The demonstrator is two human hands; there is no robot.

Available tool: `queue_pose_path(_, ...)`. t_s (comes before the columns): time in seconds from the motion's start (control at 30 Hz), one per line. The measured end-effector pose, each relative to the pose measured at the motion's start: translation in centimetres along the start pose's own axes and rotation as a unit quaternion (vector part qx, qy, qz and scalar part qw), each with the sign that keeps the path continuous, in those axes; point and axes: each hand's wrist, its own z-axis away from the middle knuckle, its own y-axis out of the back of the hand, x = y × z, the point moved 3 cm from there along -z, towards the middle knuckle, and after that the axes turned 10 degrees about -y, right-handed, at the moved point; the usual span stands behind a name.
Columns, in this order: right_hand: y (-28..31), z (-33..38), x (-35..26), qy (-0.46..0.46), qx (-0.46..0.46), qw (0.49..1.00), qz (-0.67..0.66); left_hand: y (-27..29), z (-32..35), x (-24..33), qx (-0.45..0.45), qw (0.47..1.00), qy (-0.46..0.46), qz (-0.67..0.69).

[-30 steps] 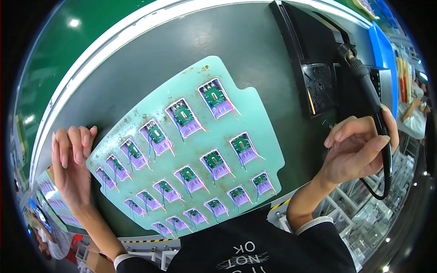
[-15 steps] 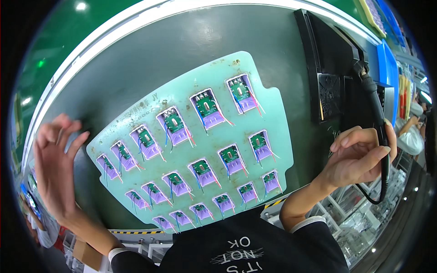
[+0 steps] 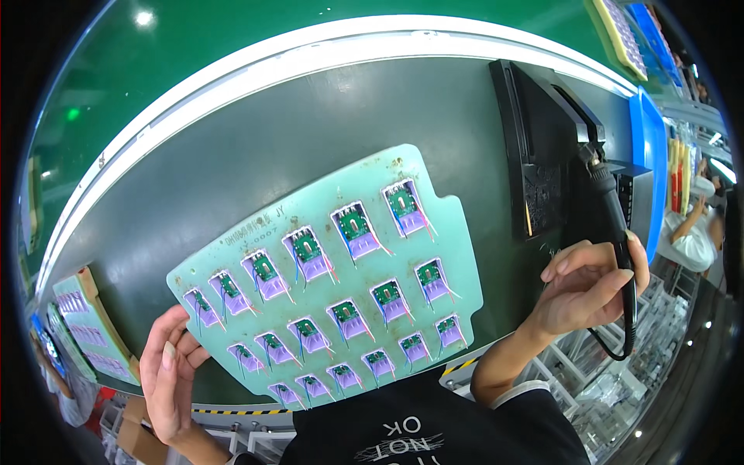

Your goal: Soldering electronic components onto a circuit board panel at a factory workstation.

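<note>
A pale green fixture board [image 3: 457, 232] lies on the dark bench, with several purple housings in rows. Each housing holds a small green circuit board [image 3: 356, 225] with blue, red and white wires sticking out. At the board's left edge is my left hand [image 3: 172, 372], fingers loosely bent and apart, fingertips against or just beside the edge; exact contact is hard to tell. My right hand [image 3: 593, 283] is closed round the handle of a black soldering iron [image 3: 611, 208]. The iron's front end is at the black stand [image 3: 577, 128], and its cord loops below my hand.
Another fixture board with purple parts [image 3: 89, 325] stands at the far left. A blue tray [image 3: 649, 163] is beyond the soldering stand. A white rail [image 3: 310, 58] borders the bench's far side. Clear plastic bins [image 3: 620, 395] sit at lower right. A person in white [image 3: 694, 244] is farther right.
My left hand has come down and right, from the air beside the fixture board to its left edge. My right hand keeps hold of the soldering iron. The whole view has shifted slightly.
</note>
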Motion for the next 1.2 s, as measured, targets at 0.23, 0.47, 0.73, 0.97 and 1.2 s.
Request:
queue_pose_path(0.23,0.1,0.0,0.2,0.002,-0.008,1.0,-0.003,0.4,0.6,0.0,-0.088,0.986,0.13,0.049)
queue_pose_path(0.47,0.0,0.4,0.1,0.006,-0.018,1.0,-0.008,-0.3,-0.1,1.2,-0.123,0.974,0.177,0.067)
queue_pose_path(0.73,0.0,0.2,-0.4,-0.01,0.002,1.0,-0.002,-1.2,-1.1,2.3,-0.148,0.958,0.227,0.094)
queue_pose_path(0.97,0.0,0.0,-0.8,-0.031,0.001,0.999,-0.031,-3.1,-0.9,4.6,-0.152,0.971,0.174,-0.056)
queue_pose_path(1.2,1.8,-0.1,-0.5,-0.115,-0.052,0.985,-0.117,-4.0,-1.6,3.9,-0.135,0.974,0.073,-0.166)
